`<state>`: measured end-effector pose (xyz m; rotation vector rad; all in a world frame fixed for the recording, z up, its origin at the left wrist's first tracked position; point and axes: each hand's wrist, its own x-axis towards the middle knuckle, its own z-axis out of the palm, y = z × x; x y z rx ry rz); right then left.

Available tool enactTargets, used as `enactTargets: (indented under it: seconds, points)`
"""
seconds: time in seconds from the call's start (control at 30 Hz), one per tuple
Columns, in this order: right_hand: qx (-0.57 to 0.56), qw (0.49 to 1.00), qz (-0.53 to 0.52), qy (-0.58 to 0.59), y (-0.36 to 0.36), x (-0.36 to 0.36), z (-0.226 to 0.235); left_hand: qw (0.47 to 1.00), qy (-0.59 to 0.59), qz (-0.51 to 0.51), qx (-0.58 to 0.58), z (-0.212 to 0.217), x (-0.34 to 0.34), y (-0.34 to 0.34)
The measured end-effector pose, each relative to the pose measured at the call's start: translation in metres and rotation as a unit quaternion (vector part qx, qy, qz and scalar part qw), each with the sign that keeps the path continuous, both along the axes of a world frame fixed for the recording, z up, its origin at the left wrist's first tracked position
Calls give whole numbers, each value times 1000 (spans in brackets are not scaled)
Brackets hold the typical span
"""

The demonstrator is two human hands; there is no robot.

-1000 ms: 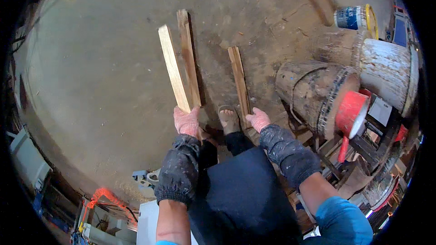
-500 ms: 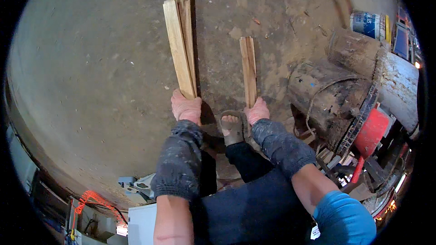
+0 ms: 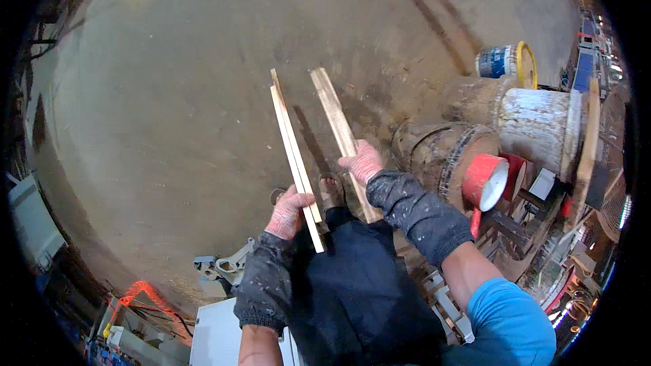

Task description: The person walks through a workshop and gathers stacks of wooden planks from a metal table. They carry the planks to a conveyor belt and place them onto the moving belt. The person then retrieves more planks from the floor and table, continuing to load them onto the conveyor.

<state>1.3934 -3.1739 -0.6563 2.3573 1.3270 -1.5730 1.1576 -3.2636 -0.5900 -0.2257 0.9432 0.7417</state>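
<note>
the left hand (image 3: 290, 211), in a pinkish work glove, has its fingers closed round the lower part of a pair of thin wooden slats (image 3: 293, 152), held together so they sit as one strip, their far ends angled up and away over the concrete floor (image 3: 156, 95). just beside it to the right, a sandalled foot (image 3: 331, 190) shows on the floor between the two hands. the right hand (image 3: 363, 161) has its fingers wrapped round the middle of a single wooden strip (image 3: 338, 125), lifted clear of the floor and tilted much like the pair, apart from it, as if the two lots are kept separate. further right stand wooden cable drums (image 3: 447, 156), a red cup-like thing (image 3: 485, 179) and a paint tin (image 3: 505, 61).
</note>
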Motion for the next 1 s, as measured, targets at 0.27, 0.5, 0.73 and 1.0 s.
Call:
enactTargets:
  seconds: [0.27,0.5,0.73,1.0]
  points:
    - [29,985,-33,164,24,-43,207,997,32,64,41,171,33,-3]
    - [70,945,-87,309,21,-84,359,987,109,65,95,290,44,-3]
    - [97,927,-130,338,28,-141,423,980,48,151,124,371,1,19]
    - [49,895,-159,413,94,-256,488,964,3,213,162,410,-106,60]
